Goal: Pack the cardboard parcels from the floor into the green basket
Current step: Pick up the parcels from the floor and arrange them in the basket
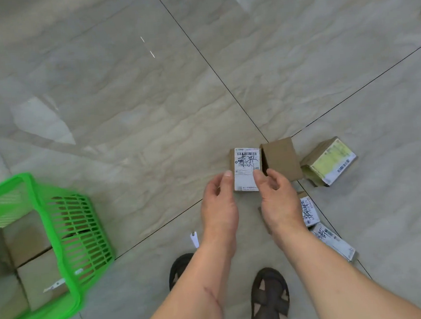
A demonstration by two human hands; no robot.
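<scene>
The tiled floor (124,103) spreads wide. The green basket (58,221) at left already contains cardboard parcels (40,281). Both hands pinch a labelled parcel (245,166): left hand (219,204) on its left edge, right hand (279,201) on its right. A plain parcel (281,162) sits just beside.

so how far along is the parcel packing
Partly done. The green basket already holds several plain cardboard boxes. In hand: the left hand and right hand together grip a small labelled parcel. Left on the floor: a plain brown box, a parcel with a yellow-green label, and two labelled parcels beside the right forearm.
</scene>
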